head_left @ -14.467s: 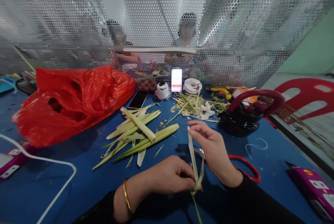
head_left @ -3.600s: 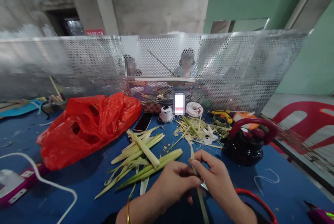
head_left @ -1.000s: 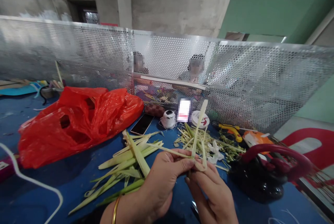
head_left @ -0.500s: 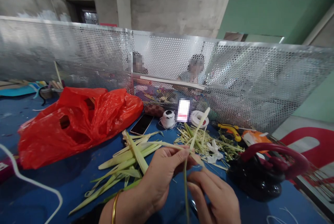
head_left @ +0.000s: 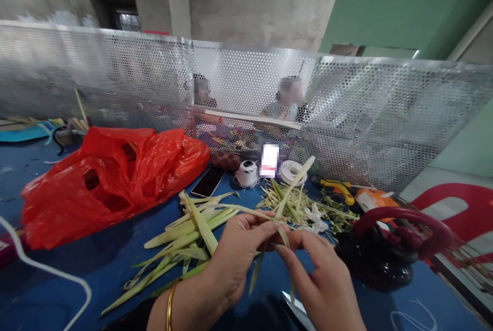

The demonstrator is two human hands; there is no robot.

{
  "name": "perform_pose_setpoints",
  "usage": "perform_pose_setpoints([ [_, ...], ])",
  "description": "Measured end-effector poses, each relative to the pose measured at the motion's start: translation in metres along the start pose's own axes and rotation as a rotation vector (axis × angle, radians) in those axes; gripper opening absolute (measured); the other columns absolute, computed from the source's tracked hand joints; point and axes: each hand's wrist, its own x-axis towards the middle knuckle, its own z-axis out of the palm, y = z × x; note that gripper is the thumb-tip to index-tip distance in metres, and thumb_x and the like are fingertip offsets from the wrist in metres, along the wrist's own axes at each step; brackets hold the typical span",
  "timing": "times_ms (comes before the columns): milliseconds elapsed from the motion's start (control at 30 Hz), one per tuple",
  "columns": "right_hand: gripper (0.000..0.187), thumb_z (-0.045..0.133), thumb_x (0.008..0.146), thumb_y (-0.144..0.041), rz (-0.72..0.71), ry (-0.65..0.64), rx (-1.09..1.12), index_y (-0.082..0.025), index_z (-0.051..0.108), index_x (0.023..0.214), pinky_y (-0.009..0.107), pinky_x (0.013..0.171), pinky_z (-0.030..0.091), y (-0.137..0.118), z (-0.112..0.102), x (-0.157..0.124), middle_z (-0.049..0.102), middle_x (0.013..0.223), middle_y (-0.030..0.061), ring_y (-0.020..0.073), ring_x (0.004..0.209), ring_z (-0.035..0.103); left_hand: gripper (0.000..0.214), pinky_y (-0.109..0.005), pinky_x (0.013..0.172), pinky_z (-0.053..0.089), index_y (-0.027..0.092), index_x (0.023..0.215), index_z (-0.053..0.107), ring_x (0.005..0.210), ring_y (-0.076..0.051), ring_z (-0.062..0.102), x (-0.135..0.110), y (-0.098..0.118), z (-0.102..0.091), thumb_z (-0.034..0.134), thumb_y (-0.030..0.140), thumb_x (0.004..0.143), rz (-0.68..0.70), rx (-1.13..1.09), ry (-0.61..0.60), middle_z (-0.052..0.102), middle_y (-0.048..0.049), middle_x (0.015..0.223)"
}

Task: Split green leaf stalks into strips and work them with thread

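Note:
My left hand (head_left: 236, 254), with a gold bangle (head_left: 170, 305) on the wrist, pinches pale green leaf strips (head_left: 295, 186) between thumb and fingers. One strip points up and away, while narrower ends hang below the fingers. My right hand (head_left: 321, 274) is close against it, thumb and forefinger closed on a folded part of the strip. Under the right hand lies a shiny metal blade (head_left: 295, 309), partly covered. Long flat leaves (head_left: 200, 223) are heaped beside my left hand. Beyond both hands is a pile of thin leaf scraps (head_left: 300, 202).
A red plastic bag (head_left: 115, 182) fills the left. Behind are a phone (head_left: 208, 182), a thread spool (head_left: 247, 173), a white tape roll (head_left: 293, 171) and a lit screen (head_left: 269, 160). A dark pot-shaped object (head_left: 381, 264) stands right. Two people sit behind the perforated metal screen (head_left: 246, 74).
My right hand has moved up to meet the left. The strip end that hung straight down toward me is now folded between the fingers. The metal blade shows more.

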Motion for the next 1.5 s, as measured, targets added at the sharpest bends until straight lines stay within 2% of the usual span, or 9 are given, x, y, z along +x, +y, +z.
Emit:
perform_pose_setpoints([
  [267, 0.022, 0.049, 0.086, -0.008, -0.288, -0.016, -0.005, -0.021, 0.044, 0.070, 0.025, 0.062, 0.040, -0.011, 0.000, 0.000, 0.051, 0.058, -0.0037, 0.0119, 0.054, 0.050, 0.021, -0.023, 0.060, 0.042, 0.013, 0.084, 0.068, 0.064, -0.012, 0.061, -0.001, -0.007, -0.001, 0.075, 0.024, 0.068, 0.033, 0.054, 0.025, 0.073, -0.0082, 0.078],
  [600, 0.022, 0.047, 0.087, -0.008, -0.262, -0.065, 0.062, -0.020, 0.044, 0.069, 0.026, 0.061, 0.040, -0.012, 0.002, -0.002, 0.050, 0.059, -0.0028, 0.0118, 0.055, 0.049, 0.018, -0.024, 0.064, 0.045, 0.013, 0.082, 0.069, 0.062, -0.012, 0.059, 0.004, -0.009, -0.002, 0.073, 0.024, 0.069, 0.027, 0.043, 0.030, 0.071, -0.0057, 0.072],
  [733, 0.027, 0.048, 0.093, -0.028, 0.101, -0.111, 0.249, -0.020, 0.054, 0.068, 0.024, 0.058, 0.042, 0.002, 0.000, -0.001, 0.055, 0.062, -0.0008, 0.0136, 0.059, 0.053, 0.017, -0.023, 0.062, 0.043, 0.013, 0.080, 0.069, 0.061, -0.010, 0.058, 0.006, -0.001, -0.005, 0.067, 0.029, 0.075, 0.009, 0.075, -0.029, 0.071, -0.0053, 0.076],
  [867, 0.034, 0.056, 0.086, -0.049, 0.549, -0.009, 0.652, -0.018, 0.061, 0.072, 0.026, 0.059, 0.047, 0.012, 0.002, 0.009, 0.060, 0.064, 0.0008, 0.0158, 0.061, 0.058, 0.024, -0.024, 0.062, 0.043, 0.015, 0.089, 0.070, 0.063, -0.012, 0.061, 0.003, 0.002, -0.005, 0.058, 0.034, 0.081, -0.083, 0.083, -0.107, 0.071, -0.0071, 0.077],
  [967, 0.031, 0.068, 0.077, -0.049, 0.663, 0.072, 0.786, -0.017, 0.066, 0.078, 0.029, 0.063, 0.049, 0.013, 0.005, 0.012, 0.064, 0.066, 0.0017, 0.0172, 0.063, 0.060, 0.027, -0.023, 0.061, 0.042, 0.013, 0.082, 0.071, 0.063, -0.012, 0.060, 0.002, -0.003, -0.005, 0.061, 0.038, 0.079, -0.122, 0.163, -0.167, 0.071, -0.0077, 0.076],
  [1200, 0.037, 0.068, 0.077, -0.044, 0.548, 0.173, 0.594, -0.018, 0.060, 0.053, 0.028, 0.062, 0.047, 0.019, 0.007, 0.011, 0.061, 0.061, 0.0024, 0.0177, 0.065, 0.058, 0.022, -0.026, 0.062, 0.046, 0.013, 0.071, 0.070, 0.054, -0.012, 0.058, 0.006, -0.014, -0.006, 0.076, 0.034, 0.066, -0.136, 0.261, -0.164, 0.067, -0.0029, 0.060],
  [1267, 0.043, 0.061, 0.082, -0.047, 0.510, 0.026, 0.481, -0.018, 0.056, 0.050, 0.026, 0.054, 0.044, 0.022, 0.002, 0.012, 0.057, 0.053, 0.0012, 0.0158, 0.055, 0.055, 0.023, -0.026, 0.061, 0.046, 0.013, 0.072, 0.071, 0.054, -0.012, 0.058, 0.008, -0.014, -0.007, 0.076, 0.034, 0.065, -0.147, 0.279, -0.177, 0.068, -0.0029, 0.060],
  [1367, 0.051, 0.051, 0.089, -0.048, 0.351, -0.323, 0.194, -0.020, 0.054, 0.047, 0.025, 0.041, 0.032, 0.020, -0.014, 0.013, 0.049, 0.041, -0.0012, 0.0118, 0.038, 0.042, 0.024, -0.025, 0.059, 0.047, 0.013, 0.071, 0.071, 0.053, -0.012, 0.058, 0.010, -0.013, -0.009, 0.076, 0.035, 0.063, -0.165, 0.325, -0.178, 0.068, -0.0031, 0.060],
  [1500, 0.045, 0.046, 0.093, -0.041, 0.181, -0.295, 0.097, -0.020, 0.054, 0.054, 0.023, 0.043, 0.034, 0.007, -0.035, 0.015, 0.052, 0.049, -0.0010, 0.0122, 0.046, 0.048, 0.024, -0.024, 0.057, 0.046, 0.013, 0.068, 0.071, 0.053, -0.013, 0.060, 0.008, -0.011, -0.007, 0.072, 0.037, 0.066, -0.187, 0.404, -0.213, 0.068, -0.0041, 0.062],
])
